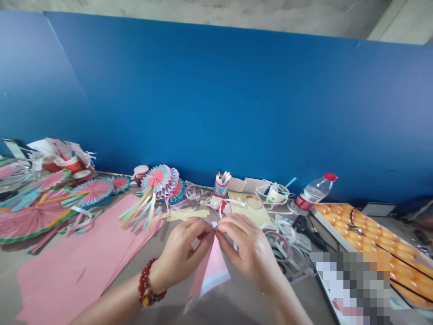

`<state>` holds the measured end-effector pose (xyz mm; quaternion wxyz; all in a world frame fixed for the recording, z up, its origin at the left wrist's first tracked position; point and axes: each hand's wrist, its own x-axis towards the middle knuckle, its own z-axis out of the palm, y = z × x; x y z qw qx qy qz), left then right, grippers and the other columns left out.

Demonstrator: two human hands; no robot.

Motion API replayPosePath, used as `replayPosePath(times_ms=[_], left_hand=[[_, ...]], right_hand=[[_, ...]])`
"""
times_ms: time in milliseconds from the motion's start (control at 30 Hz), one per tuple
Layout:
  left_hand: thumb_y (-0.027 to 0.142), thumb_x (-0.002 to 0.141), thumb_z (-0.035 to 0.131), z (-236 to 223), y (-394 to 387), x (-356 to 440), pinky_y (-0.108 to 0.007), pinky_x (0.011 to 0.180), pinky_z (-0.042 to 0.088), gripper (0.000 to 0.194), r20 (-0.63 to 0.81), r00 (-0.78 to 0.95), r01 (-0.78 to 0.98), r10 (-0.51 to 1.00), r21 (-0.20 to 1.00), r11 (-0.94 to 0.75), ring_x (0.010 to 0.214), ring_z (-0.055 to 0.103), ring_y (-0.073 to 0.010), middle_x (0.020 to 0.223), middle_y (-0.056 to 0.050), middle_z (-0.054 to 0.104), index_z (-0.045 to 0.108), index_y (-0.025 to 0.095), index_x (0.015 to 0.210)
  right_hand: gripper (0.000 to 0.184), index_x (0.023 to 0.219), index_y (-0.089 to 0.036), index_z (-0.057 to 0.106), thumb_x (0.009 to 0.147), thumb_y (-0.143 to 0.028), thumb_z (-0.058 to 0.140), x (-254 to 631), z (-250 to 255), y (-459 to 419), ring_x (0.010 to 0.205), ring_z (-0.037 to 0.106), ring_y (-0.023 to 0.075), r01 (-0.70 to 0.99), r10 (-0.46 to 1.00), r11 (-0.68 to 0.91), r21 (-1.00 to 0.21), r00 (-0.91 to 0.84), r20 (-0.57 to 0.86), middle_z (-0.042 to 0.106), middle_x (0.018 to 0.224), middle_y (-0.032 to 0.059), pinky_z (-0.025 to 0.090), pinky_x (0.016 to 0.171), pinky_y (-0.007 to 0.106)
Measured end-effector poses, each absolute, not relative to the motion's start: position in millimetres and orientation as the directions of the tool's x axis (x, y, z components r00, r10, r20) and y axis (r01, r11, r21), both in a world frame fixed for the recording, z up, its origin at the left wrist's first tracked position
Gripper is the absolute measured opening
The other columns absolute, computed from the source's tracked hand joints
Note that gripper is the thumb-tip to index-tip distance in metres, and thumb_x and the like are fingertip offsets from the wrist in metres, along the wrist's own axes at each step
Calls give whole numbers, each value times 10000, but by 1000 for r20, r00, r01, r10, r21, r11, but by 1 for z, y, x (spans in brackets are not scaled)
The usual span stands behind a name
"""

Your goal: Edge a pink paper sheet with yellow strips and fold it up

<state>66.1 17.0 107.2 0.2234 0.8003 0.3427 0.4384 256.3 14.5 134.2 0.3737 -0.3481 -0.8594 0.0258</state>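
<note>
Both hands meet at the front middle of the table. My left hand [184, 248], with a red bead bracelet [146, 284] at the wrist, pinches the top end of a pink and white folded paper [215, 266]. From the other side my right hand [245, 246] pinches the same end, thumb and fingers closed together. Below the fingers the paper widens and hangs toward me. The exact fold between the fingertips is hidden. Beyond the hands lie pale yellow paper strips [187, 215].
Pink paper sheets [77, 253] and pleated paper fans [158, 180] cover the left side. At the back stands a pen cup [221, 188]. To the right are a plastic bottle [313, 196], a black glue gun [313, 234] and an orange-patterned box [368, 239]. A blue partition [216, 99] rises behind.
</note>
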Motion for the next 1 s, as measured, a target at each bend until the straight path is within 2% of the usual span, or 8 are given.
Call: replayPosePath(times_ms=[367, 567, 700, 800, 867, 900, 933, 1000], left_hand=[[163, 953, 467, 104, 17, 67, -245, 667, 392, 146, 526, 370, 340, 766, 691, -638, 721, 540, -145, 774, -15, 592, 529, 189, 824], [199, 964, 460, 105, 20, 64, -240, 651, 393, 164, 469, 328, 340, 820, 752, -565, 707, 529, -141, 766, -8, 587, 536, 185, 819], [207, 989, 432, 107, 22, 57, -233, 651, 386, 195, 511, 273, 294, 815, 763, -576, 685, 492, -125, 749, 9, 529, 503, 186, 809], [235, 1003, 437, 111, 24, 48, -226, 600, 362, 195, 540, 157, 269, 827, 782, -562, 638, 447, -113, 722, 25, 473, 503, 189, 825], [249, 1007, 448, 116, 25, 40, -225, 580, 347, 197, 554, 48, 269, 831, 794, -545, 620, 423, -111, 708, 32, 445, 508, 192, 827], [254, 1006, 457, 119, 26, 35, -225, 578, 344, 201, 561, -3, 276, 828, 796, -538, 619, 417, -111, 701, 34, 436, 511, 194, 821], [260, 1003, 467, 122, 27, 30, -225, 579, 341, 206, 565, -50, 285, 823, 798, -531, 621, 414, -111, 695, 35, 432, 513, 195, 813], [273, 992, 495, 129, 28, 20, -228, 566, 330, 202, 558, -125, 295, 821, 811, -506, 614, 399, -114, 684, 37, 426, 524, 198, 807]], right_hand=[[128, 845, -213, 567, 911, -126, 500, 256, 132, 16, 767, 594, 179, 606, 669, 707, -364, -406, 623, 627, 801, 26, 460, 707, 291], [141, 807, -216, 575, 914, -194, 485, 274, 130, 28, 724, 590, 158, 635, 771, 605, -481, -314, 554, 618, 760, 3, 433, 672, 256], [152, 795, -217, 589, 895, -282, 495, 302, 120, 51, 749, 611, 171, 705, 857, 441, -556, -147, 494, 646, 785, 10, 426, 645, 251], [187, 779, -219, 598, 859, -354, 496, 334, 108, 71, 759, 635, 188, 756, 888, 296, -584, 8, 461, 679, 804, 21, 433, 640, 260], [207, 775, -227, 615, 841, -380, 492, 360, 101, 82, 753, 642, 192, 826, 892, 158, -541, 115, 436, 694, 804, 17, 444, 671, 275], [207, 781, -236, 626, 837, -388, 497, 373, 98, 85, 767, 644, 197, 875, 890, 56, -481, 175, 421, 700, 813, 15, 442, 669, 279], [204, 775, -248, 634, 826, -394, 500, 386, 95, 88, 766, 645, 207, 910, 882, -77, -407, 252, 397, 704, 812, 14, 430, 637, 285], [207, 749, -235, 642, 810, -380, 508, 412, 92, 90, 729, 639, 248, 909, 856, -199, -367, 344, 386, 708, 819, 69, 389, 560, 311]])
